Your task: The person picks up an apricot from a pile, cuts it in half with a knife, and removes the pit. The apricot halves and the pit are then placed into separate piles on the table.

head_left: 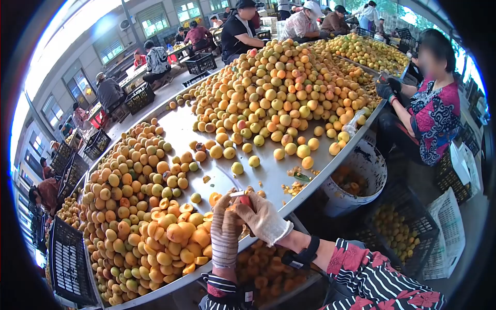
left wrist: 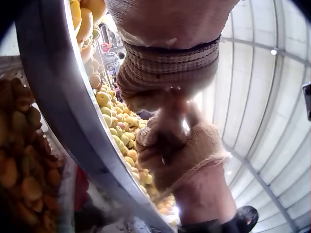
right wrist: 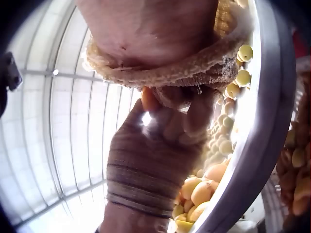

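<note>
In the head view both hands meet over the near edge of a metal sorting table (head_left: 217, 178). My right hand (head_left: 262, 218), in a tan knit glove, grips a small knife with a red handle (head_left: 245, 200) and a short pale blade (head_left: 237, 194). My left hand (head_left: 226, 232), in a striped-cuff glove, curls its fingers up against the right, around an apricot mostly hidden by the gloves. In the right wrist view the left glove (right wrist: 150, 170) faces the right one. Halved apricots (head_left: 178, 232) are heaped left of my left hand.
A large pile of whole apricots (head_left: 279, 82) covers the table's far side. A white bucket (head_left: 374, 194) stands past the right edge. Black crates (head_left: 72, 263) flank the table, and a bin of dark fruit (head_left: 263, 268) sits below my hands. Another person (head_left: 436, 113) sits at right.
</note>
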